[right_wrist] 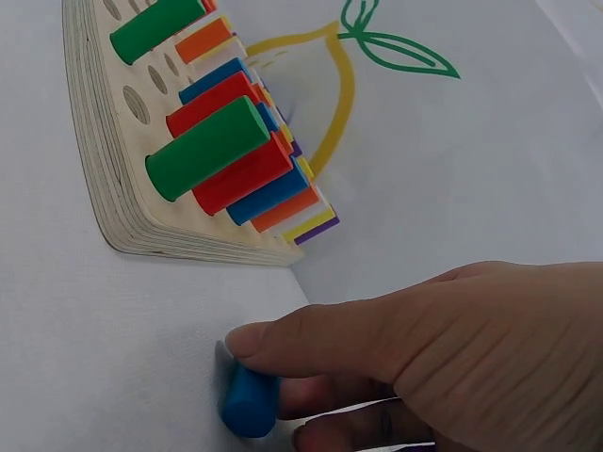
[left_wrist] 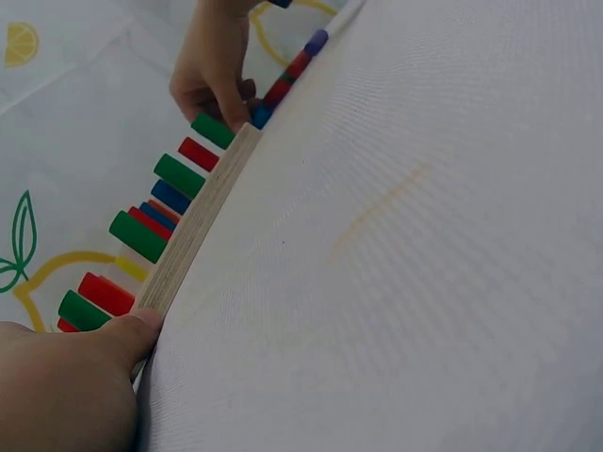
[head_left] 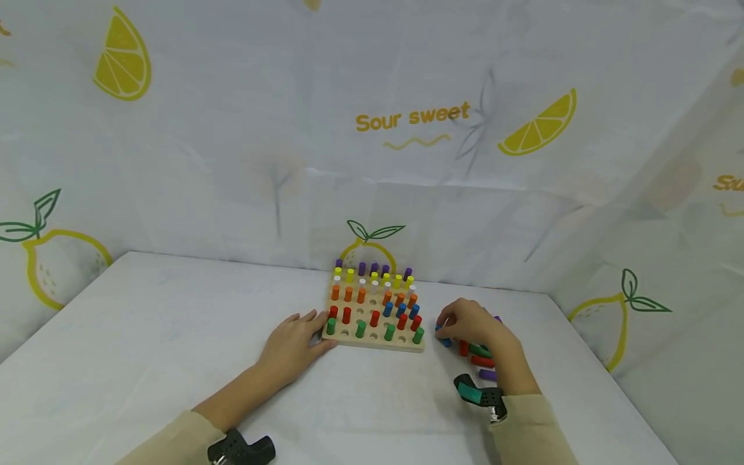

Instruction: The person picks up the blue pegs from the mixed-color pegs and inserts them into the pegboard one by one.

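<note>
A wooden pegboard (head_left: 372, 344) holds rows of coloured pegs: purple, yellow, white, orange, blue, red and green. Several of its holes are bare. My left hand (head_left: 293, 347) rests against the board's near left corner, thumb on the front edge and fingers fairly straight along the left side. To the right of the board, my right hand (head_left: 473, 323) pinches a blue peg (right_wrist: 251, 405) low over the table, thumb on top and fingers at its side. Part of that peg is hidden by the thumb.
Loose pegs lie under and beside my right hand, among them a red peg (head_left: 482, 361), a green peg (head_left: 480, 351) and a purple peg (head_left: 487, 374). The white table (head_left: 174, 336) meets a lemon-printed curtain (head_left: 232, 129) behind and on the right.
</note>
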Motion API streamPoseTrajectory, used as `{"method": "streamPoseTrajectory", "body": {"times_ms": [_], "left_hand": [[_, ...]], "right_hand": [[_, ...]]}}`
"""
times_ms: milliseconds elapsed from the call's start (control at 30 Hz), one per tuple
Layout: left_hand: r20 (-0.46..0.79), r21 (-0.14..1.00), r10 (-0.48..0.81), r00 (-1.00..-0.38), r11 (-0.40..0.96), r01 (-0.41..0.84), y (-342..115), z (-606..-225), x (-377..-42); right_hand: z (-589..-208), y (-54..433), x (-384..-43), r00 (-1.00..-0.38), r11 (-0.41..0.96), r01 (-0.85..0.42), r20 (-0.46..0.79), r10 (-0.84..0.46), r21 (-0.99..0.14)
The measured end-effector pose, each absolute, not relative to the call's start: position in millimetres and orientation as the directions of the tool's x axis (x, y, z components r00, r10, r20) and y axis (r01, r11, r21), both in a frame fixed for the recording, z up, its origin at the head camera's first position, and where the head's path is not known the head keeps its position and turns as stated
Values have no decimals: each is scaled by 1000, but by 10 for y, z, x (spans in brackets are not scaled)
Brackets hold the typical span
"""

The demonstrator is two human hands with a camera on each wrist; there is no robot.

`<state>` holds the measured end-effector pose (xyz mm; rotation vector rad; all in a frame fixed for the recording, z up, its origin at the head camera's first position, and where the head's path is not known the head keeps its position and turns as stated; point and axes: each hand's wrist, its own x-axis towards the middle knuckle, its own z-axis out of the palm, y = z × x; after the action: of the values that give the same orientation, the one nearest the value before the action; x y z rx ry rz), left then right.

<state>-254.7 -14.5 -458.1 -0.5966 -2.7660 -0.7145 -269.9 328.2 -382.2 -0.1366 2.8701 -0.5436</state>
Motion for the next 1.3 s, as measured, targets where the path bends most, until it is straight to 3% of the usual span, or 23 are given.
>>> {"method": "streamPoseTrajectory", "body": {"times_ms": [267, 733, 1000, 1300], "left_hand": [[302, 422, 327, -895, 796, 433, -149, -4597, -2562], [310, 415, 331, -891, 796, 440, -157, -4588, -2546], [308, 417, 324, -894, 799, 433, -180, -4585, -2535], [330, 416, 329, -885, 791, 450, -168, -4601, -2550]], "right_hand": [[-3870, 3275, -2731, -974, 921, -74, -169, -149, -383], [-3672, 3205, -2692, -969, 856, -137, -114, -221, -499], [-3471, 3073, -2634, -955, 792, -259, 23, -297, -553], [-3389, 2922, -2604, -941, 789, -336, 143, -307, -514]]}}
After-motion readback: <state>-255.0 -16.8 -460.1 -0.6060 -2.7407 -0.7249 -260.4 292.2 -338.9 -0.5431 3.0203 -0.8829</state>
